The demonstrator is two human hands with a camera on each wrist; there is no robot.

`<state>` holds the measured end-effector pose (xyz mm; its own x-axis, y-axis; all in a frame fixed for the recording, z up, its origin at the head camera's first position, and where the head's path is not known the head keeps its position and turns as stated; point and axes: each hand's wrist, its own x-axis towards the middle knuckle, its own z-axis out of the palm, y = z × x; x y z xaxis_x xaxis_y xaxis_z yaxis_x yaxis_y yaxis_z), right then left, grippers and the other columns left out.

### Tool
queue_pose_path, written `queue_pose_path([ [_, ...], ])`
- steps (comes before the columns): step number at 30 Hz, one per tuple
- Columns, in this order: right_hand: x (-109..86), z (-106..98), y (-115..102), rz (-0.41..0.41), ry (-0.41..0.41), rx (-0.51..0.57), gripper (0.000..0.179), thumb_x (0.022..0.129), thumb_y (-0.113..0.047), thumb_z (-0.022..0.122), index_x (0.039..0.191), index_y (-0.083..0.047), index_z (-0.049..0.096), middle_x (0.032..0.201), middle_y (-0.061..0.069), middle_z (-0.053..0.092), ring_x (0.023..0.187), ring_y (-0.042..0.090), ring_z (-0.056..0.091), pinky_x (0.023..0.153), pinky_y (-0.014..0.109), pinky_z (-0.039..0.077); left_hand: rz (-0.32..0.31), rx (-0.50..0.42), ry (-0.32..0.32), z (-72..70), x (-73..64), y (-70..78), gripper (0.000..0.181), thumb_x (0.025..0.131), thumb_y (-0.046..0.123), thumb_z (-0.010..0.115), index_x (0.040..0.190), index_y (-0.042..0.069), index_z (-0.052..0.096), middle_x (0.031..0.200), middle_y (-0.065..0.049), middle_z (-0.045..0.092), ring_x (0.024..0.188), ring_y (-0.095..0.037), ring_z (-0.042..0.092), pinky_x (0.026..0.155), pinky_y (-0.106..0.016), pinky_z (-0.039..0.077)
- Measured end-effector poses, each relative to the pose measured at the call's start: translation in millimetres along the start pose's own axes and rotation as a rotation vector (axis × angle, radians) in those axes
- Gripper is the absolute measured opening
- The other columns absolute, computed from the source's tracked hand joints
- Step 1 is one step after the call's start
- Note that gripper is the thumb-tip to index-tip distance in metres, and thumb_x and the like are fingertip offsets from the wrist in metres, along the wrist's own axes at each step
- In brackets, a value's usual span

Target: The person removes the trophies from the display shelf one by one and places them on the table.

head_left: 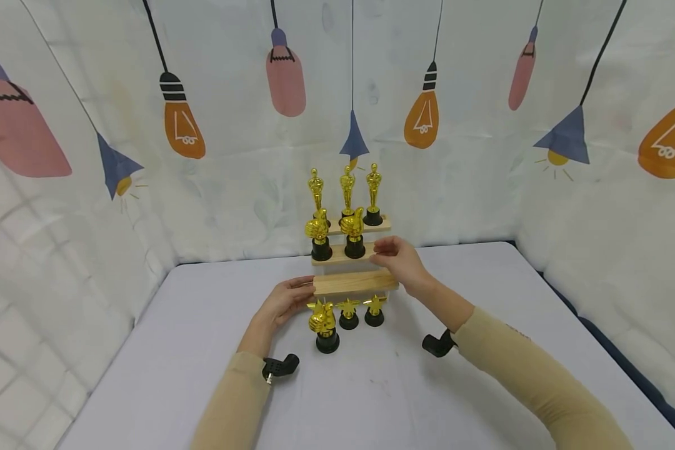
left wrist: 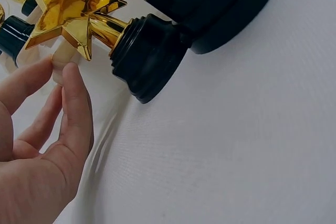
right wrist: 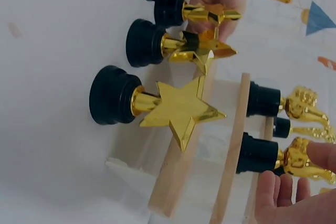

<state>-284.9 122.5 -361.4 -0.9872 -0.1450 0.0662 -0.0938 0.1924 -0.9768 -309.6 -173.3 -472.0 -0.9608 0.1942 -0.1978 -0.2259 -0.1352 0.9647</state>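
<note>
A wooden stand has three tiers. My left hand (head_left: 285, 301) pinches the left end of its bare lowest board (head_left: 354, 283) between thumb and fingertips. Beside the middle board (head_left: 337, 253), at its right end, my right hand (head_left: 402, 265) hovers with loosely bent fingers and nothing in them. Nearest to it stands a gold thumbs-up trophy (head_left: 353, 232) on a black base; another thumbs-up trophy (head_left: 318, 235) is to its left. In front of the stand are a thumbs-up trophy (head_left: 323, 325) and star trophies (head_left: 349, 314), (right wrist: 181, 109), one partly hidden in the head view.
Three gold figure trophies (head_left: 374, 194) stand on the top board (head_left: 385, 224). White cloth covers the table (head_left: 405, 400). Behind it hangs a backdrop (head_left: 230, 206) printed with lamps. Each wrist carries a small black camera (head_left: 439, 344).
</note>
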Motion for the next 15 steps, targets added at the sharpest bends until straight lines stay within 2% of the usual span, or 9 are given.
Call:
queue_pose_path([
  [5, 9.0, -2, 0, 0.016, -0.02, -0.008, 0.047, 0.098, -0.007, 0.071, 0.138, 0.006, 0.051, 0.134, 0.022, 0.055, 0.123, 0.033, 0.054, 0.107, 0.042, 0.046, -0.007, 0.002, 0.003, 1.0, -0.7, 1.1, 0.051, 0.1, 0.003, 0.066, 0.147, -0.008, 0.047, 0.142, -0.028, 0.053, 0.111, -0.024, 0.066, 0.093, -0.033, 0.058],
  [15, 25.4, 5, -5, -0.019, 0.0, -0.039, 0.049, 0.096, -0.003, 0.072, 0.139, 0.008, 0.052, 0.132, 0.022, 0.056, 0.12, 0.033, 0.055, 0.104, 0.041, 0.049, -0.015, -0.003, -0.005, 0.5, 0.9, 0.9, 0.052, 0.1, 0.002, 0.066, 0.147, -0.008, 0.046, 0.142, -0.028, 0.053, 0.11, -0.023, 0.067, 0.092, -0.033, 0.058],
])
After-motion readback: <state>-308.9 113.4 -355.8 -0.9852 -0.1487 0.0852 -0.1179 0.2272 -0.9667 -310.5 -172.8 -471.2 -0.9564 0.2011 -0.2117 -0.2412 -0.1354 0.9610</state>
